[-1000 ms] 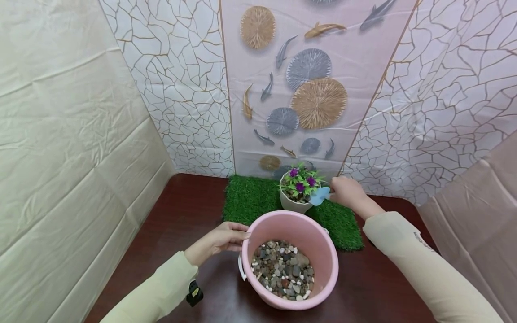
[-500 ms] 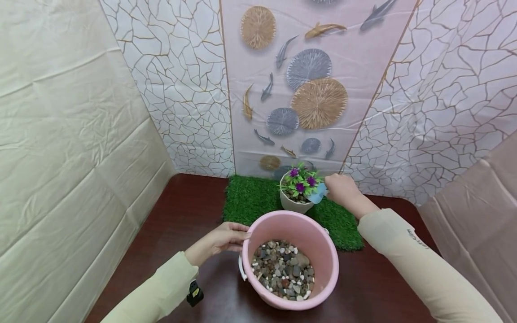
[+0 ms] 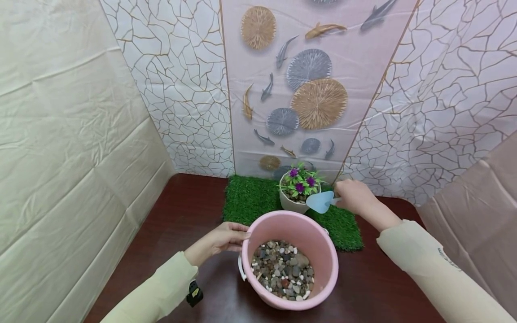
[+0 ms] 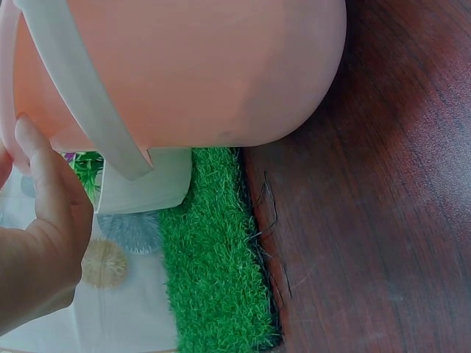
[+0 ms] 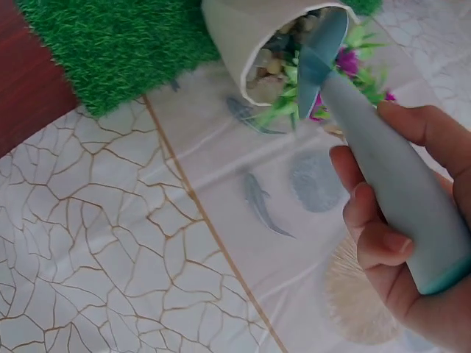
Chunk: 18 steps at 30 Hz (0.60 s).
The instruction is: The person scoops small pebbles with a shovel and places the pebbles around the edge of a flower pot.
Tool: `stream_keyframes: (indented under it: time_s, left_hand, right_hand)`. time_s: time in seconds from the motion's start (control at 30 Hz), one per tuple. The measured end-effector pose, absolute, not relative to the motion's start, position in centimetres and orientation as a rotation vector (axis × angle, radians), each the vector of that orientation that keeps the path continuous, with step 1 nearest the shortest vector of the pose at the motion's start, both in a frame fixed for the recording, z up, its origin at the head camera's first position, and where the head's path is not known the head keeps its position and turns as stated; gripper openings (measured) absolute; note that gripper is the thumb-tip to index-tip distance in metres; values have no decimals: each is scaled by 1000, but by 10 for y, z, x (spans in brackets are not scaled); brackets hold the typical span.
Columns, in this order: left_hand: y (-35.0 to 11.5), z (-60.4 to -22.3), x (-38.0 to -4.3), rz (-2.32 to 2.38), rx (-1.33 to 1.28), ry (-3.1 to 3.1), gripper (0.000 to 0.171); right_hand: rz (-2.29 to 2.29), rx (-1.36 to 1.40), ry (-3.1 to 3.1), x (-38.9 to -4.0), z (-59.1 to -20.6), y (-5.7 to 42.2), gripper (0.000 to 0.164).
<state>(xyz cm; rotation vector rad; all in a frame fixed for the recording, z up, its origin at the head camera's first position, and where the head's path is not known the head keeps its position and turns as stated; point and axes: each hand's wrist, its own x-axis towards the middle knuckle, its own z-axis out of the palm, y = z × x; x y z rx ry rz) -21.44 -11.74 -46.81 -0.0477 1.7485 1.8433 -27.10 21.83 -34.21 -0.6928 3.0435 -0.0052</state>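
Note:
My left hand pinches the rim of a pink bucket at its left side, near one end of the white handle. Mixed pebbles cover the bucket's bottom. My right hand grips a small trowel by its grey handle, fingers wrapped round it. The trowel's light blue blade overlaps the right rim of a white flower pot. Inside the pot stands a green plant with purple flowers, and stones show round its base.
Pot and bucket stand close together, the pot on a green artificial grass mat. Below is a dark red-brown table. A printed cloth hangs right behind the mat. Plain cream cloth walls the left side.
The trowel first edged left over the pot, then drew back right and toward me, its blade now turned broader to view. My left hand and the bucket stayed put.

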Motion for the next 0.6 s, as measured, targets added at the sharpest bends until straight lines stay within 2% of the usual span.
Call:
stream_keyframes:
  time_s: [0.13, 0.2, 0.37, 0.6]
  left_hand:
    - [-118, -468, -215, 1842, -48, 1747, 44]
    - [-118, -469, -214, 1839, -45, 1749, 44]
    - [-119, -469, -214, 1838, -44, 1753, 45]
    - [-119, -467, -213, 1838, -43, 1746, 44]
  right_hand:
    - [-26, -754, 3021, -260, -332, 219, 39]
    - [-39, -787, 3016, -256, -327, 219, 33]
    - [-190, -860, 2970, -250, -317, 221, 2]
    - [-477, -941, 2801, -234, -316, 224, 4]
